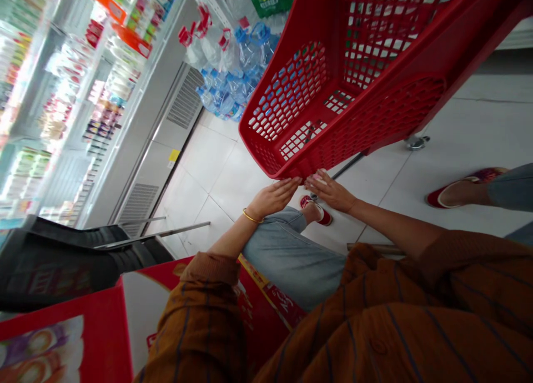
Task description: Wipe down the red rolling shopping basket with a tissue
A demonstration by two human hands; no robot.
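Observation:
A red plastic shopping cart (287, 166) with lattice walls stands tilted across the upper right of the view. My left hand (275, 197), with a gold bangle at the wrist, touches the cart's near rim with its fingers stretched out. Beside it, my right hand (331, 191) lays its extended fingers against the same edge; the fingertips of both hands almost meet. Neither hand is wrapped round the rim. No goods can be made out in the part of the cart that shows.
Lit shelves (83, 94) of packaged goods line the left. Water bottles (229, 89) stand on the floor beyond the cart. Red cartons (104, 327) and a black basket (75, 266) with metal bars are close on my left. A caster (416, 142) shows under the cart.

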